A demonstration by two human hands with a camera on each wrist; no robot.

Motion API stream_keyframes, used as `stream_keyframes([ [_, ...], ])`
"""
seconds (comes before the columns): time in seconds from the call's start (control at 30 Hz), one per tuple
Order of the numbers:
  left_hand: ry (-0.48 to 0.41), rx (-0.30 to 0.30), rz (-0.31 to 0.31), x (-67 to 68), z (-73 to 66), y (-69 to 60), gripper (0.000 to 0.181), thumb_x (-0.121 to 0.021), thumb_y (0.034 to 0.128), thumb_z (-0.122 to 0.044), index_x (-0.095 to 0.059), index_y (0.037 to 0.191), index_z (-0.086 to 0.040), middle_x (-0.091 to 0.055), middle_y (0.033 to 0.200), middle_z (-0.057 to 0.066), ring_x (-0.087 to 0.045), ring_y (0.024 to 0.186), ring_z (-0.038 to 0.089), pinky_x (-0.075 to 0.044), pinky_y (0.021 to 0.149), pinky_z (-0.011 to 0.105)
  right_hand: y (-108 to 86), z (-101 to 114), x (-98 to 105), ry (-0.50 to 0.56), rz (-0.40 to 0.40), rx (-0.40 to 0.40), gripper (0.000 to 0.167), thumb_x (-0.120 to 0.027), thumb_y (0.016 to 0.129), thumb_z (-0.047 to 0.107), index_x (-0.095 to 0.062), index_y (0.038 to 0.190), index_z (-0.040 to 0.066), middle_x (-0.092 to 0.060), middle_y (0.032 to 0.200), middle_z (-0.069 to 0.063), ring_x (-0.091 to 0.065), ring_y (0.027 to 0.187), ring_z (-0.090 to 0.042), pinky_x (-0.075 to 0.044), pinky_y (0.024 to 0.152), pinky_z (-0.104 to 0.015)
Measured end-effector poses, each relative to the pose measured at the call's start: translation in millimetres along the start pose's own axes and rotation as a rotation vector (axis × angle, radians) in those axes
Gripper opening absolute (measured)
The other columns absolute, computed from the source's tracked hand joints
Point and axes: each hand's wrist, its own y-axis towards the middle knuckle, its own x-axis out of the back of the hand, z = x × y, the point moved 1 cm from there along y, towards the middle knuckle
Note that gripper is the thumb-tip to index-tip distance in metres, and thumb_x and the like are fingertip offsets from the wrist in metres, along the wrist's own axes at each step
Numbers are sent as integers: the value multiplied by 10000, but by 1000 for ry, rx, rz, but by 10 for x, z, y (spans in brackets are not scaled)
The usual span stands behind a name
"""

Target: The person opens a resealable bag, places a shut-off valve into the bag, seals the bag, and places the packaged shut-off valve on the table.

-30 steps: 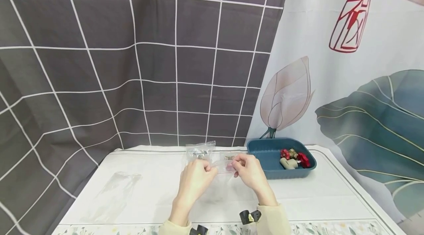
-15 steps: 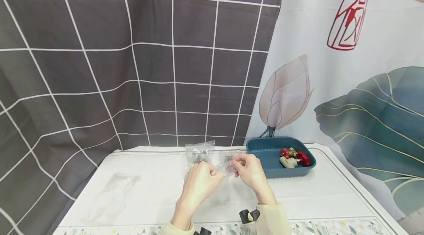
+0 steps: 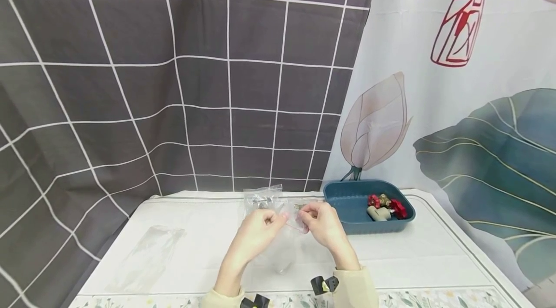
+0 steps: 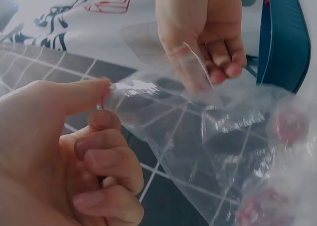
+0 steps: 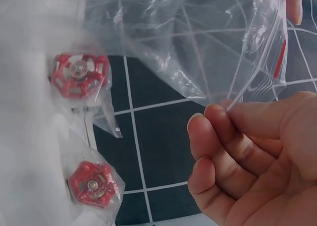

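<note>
Between my two hands hangs a clear zip bag (image 4: 173, 127) with a red line along its mouth; I see nothing inside it. My left hand (image 3: 257, 231) pinches one side of the mouth between thumb and index finger. At the opposite side, my right hand (image 3: 323, 226) pinches the edge, its thumb against the fingers. Just beyond the hands on the white table (image 3: 208, 245) lie two clear bags, the left bag (image 3: 256, 195) and the right bag (image 3: 293, 201). Through the plastic, the right wrist view shows two red valve handwheels, an upper handwheel (image 5: 79, 76) and a lower handwheel (image 5: 94, 185).
A blue tray (image 3: 347, 227) stands at the back right, with red-handled valves (image 3: 397, 209) and a beige fitting (image 3: 379, 214) in its right part. One flat clear bag (image 3: 149, 255) lies at the left of the table. A dark checked curtain (image 3: 256, 86) hangs behind.
My left hand shifted slightly right, then back left, keeping its pinch. The bag's mouth, drawn taut between the hands half a second ago, now hangs differently, its lower part showing below them.
</note>
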Motion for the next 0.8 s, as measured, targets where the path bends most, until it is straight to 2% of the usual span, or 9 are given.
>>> stream_keyframes([
  [0.07,-10,3,-8,36,42,8,391,-577,974,-407,-525,671,-164,-400,538,-98,-330,472,63,-280,433,196,-7,10,0,-5,5,-1,72,-678,870,-10,-704,821,36,-577,563,35,-563,511,-152,-384,472,-244],
  [0.13,-15,-14,-40,71,99,18,350,-572,976,-424,-599,766,-144,-482,621,-78,-421,551,83,-368,507,224,-12,20,2,-6,8,4,79,-682,867,-11,-702,813,44,-575,566,39,-549,507,-123,-389,475,-247],
  [0.2,-24,-33,-69,100,166,31,304,-581,976,-412,-651,884,-131,-561,734,-62,-514,679,108,-450,633,279,-18,29,2,-7,12,10,82,-684,866,-11,-701,813,48,-578,577,39,-546,509,-110,-392,477,-249],
  [0.27,-34,-60,-69,119,243,42,274,-591,978,-375,-680,1026,-120,-638,887,-31,-583,839,150,-492,771,360,-17,32,3,-8,18,15,75,-685,866,-9,-703,820,48,-582,586,39,-548,512,-103,-394,479,-248],
  [0.33,-48,-79,-35,127,321,50,314,-593,979,-359,-670,1155,-110,-675,1048,14,-613,991,202,-493,884,440,-17,36,5,-9,27,20,75,-683,869,-6,-704,824,50,-584,597,38,-553,518,-104,-396,480,-247],
  [0.43,-64,-85,61,119,417,56,376,-577,989,-333,-636,1266,-86,-654,1232,73,-612,1115,273,-477,954,497,-16,34,15,-20,46,22,79,-676,883,9,-700,821,53,-575,601,42,-550,524,-108,-392,479,-246],
  [0.5,-77,-88,112,102,463,61,384,-576,991,-326,-640,1265,-64,-639,1265,101,-608,1140,304,-471,970,504,-18,31,18,-24,58,30,83,-673,890,16,-695,819,54,-572,603,41,-547,529,-111,-393,478,-247],
  [0.6,-84,-95,141,69,502,73,358,-590,985,-305,-671,1215,-43,-646,1242,131,-619,1125,315,-479,965,488,-23,33,22,-23,71,38,81,-669,895,15,-692,824,46,-571,604,37,-543,534,-110,-403,477,-247],
  [0.8,-68,-106,108,32,519,97,293,-621,961,-300,-731,1099,-66,-691,1136,83,-656,1047,253,-516,922,432,-21,41,25,-3,95,56,73,-662,901,18,-694,840,43,-573,620,25,-536,543,-106,-419,481,-246],
])
